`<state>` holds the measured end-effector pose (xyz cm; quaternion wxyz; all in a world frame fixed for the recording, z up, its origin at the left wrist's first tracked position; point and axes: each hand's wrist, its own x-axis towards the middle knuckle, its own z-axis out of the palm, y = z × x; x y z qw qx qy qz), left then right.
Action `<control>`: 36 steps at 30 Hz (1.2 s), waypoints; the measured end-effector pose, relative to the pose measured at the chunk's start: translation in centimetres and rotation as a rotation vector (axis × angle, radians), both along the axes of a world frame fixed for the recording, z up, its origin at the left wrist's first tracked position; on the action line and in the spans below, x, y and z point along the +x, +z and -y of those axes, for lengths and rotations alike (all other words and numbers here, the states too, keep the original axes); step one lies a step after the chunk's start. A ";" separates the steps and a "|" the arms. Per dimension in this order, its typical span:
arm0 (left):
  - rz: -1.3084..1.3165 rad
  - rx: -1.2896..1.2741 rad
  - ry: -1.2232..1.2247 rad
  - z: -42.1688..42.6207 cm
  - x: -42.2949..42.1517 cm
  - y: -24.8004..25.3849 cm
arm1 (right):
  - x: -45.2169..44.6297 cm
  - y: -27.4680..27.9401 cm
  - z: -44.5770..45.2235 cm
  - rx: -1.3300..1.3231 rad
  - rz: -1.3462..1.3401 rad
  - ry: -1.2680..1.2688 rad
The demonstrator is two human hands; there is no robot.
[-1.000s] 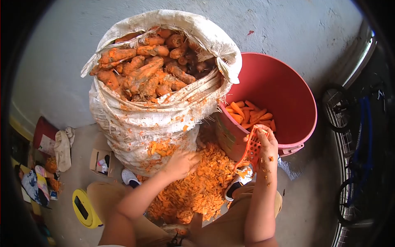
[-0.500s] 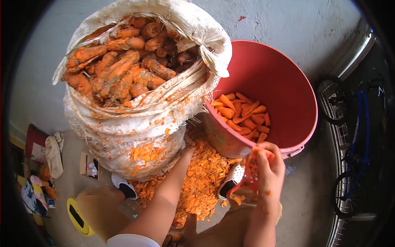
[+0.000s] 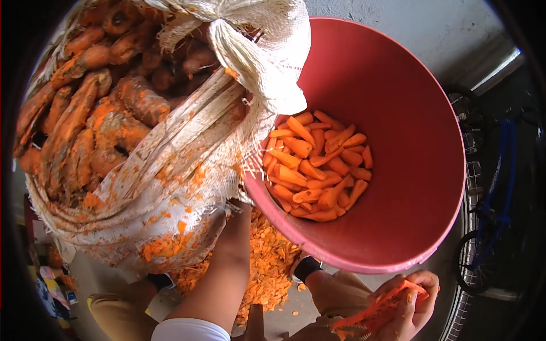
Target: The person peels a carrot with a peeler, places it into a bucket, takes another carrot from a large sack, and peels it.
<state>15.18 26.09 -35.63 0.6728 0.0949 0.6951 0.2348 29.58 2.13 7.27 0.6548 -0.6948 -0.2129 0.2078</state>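
Note:
My right hand (image 3: 418, 298), at the lower right below the bucket's rim, has its fingers closed around an orange-red perforated piece (image 3: 372, 312), whose exact kind I cannot make out. My left forearm (image 3: 224, 273) reaches forward to the gap between the sack and the bucket, and the hand at its end is hidden. The white woven sack (image 3: 199, 153) is full of dirty, unpeeled carrots (image 3: 85, 119). Beside it, the large red bucket (image 3: 415, 153) holds peeled carrots (image 3: 318, 170) at its bottom.
A heap of orange peelings (image 3: 264, 267) covers the floor between my feet. Along the right side stand a bicycle with a blue frame (image 3: 503, 165) and a metal grid edge. Assorted items lie at the lower left, by the sack. A grey wall (image 3: 387, 20) rises behind.
My view has moved closer over the sack and bucket, so both look larger. My right hand, still holding the perforated piece, now appears lower and farther right. The left hand has become hidden.

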 end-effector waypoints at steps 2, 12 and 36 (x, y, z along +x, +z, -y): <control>0.030 -0.007 0.021 -0.2 0.0 -0.5 | 0.0 -0.3 0.0 -0.026 0.020 -0.008; 0.237 -0.047 0.093 1.7 -1.0 0.1 | 0.2 -0.4 0.0 -0.103 0.000 -0.003; 1.140 -0.067 -0.189 22.6 -18.0 33.0 | -10.7 -2.7 -3.6 0.304 -0.098 0.334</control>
